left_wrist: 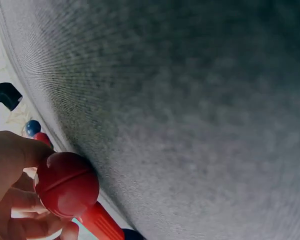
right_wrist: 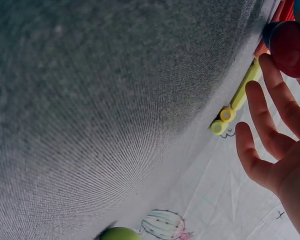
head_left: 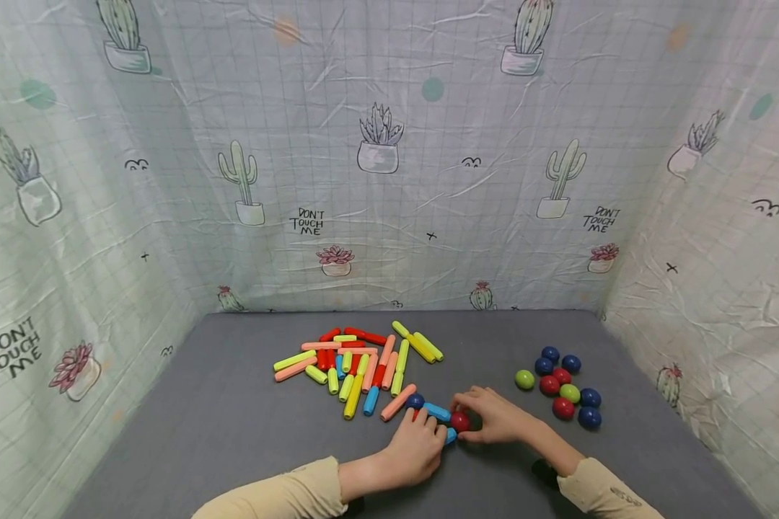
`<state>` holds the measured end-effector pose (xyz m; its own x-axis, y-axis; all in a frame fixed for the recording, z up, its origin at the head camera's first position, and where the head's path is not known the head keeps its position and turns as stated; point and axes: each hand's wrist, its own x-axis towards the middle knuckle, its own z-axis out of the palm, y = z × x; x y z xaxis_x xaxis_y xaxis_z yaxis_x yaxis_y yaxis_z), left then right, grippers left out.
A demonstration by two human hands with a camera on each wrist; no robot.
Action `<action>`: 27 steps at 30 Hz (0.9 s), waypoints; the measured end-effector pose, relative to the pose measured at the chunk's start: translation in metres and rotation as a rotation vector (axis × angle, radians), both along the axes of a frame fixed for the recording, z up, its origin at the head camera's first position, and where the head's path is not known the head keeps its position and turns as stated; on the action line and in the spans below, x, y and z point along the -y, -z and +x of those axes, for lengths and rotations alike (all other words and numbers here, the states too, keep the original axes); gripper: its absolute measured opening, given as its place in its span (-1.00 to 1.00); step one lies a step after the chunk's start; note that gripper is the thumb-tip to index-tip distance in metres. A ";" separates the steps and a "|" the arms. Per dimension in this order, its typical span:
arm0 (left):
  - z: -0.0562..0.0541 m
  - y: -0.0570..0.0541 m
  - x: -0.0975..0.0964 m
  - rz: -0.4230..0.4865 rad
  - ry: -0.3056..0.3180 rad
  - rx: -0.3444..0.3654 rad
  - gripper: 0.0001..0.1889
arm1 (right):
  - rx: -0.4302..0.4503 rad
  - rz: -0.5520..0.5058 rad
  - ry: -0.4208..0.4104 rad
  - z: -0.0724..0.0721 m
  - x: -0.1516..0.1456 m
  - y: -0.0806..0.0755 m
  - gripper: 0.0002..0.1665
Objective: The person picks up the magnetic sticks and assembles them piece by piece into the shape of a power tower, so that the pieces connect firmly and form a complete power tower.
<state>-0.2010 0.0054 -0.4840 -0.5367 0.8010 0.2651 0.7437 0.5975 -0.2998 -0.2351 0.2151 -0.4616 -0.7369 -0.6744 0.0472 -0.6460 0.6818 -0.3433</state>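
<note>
Below the middle of the head view, my left hand grips a red ball, which it hides there. In the left wrist view a red rod runs from this ball to a dark blue ball. A light blue rod spans from the dark blue ball to another red ball. My right hand pinches that ball between thumb and fingers, its other fingers spread in the right wrist view. A second light blue rod shows beside the left fingers; whether its ends are joined is hidden.
Left of centre lies a loose pile of yellow, red, salmon and light blue rods. Several dark blue, red and green balls are grouped on the right. The grey tabletop meets a patterned curtain behind and at both sides.
</note>
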 end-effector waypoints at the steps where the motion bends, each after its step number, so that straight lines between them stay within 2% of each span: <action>1: -0.001 0.000 0.000 0.000 -0.007 0.006 -0.73 | -0.001 0.002 0.000 0.000 0.000 0.000 -0.62; 5: -0.003 0.000 0.002 -0.011 -0.033 0.037 -0.72 | -0.016 0.007 -0.007 0.000 0.001 0.000 -0.61; 11: -0.003 -0.001 0.005 0.004 -0.021 0.048 -0.72 | -0.032 0.031 -0.015 0.000 0.001 0.002 -0.59; 19: -0.005 -0.009 0.018 -0.027 -0.058 0.104 -0.59 | -0.039 0.078 -0.013 0.002 0.001 0.004 -0.57; 27: -0.008 -0.015 0.032 -0.033 -0.078 0.143 -0.59 | -0.102 0.096 -0.021 0.002 0.002 0.006 -0.55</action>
<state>-0.2086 -0.0261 -0.4691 -0.6278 0.7626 0.1559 0.7321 0.6466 -0.2146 -0.2331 0.2130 -0.4680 -0.7175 -0.6944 0.0558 -0.6884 0.6945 -0.2093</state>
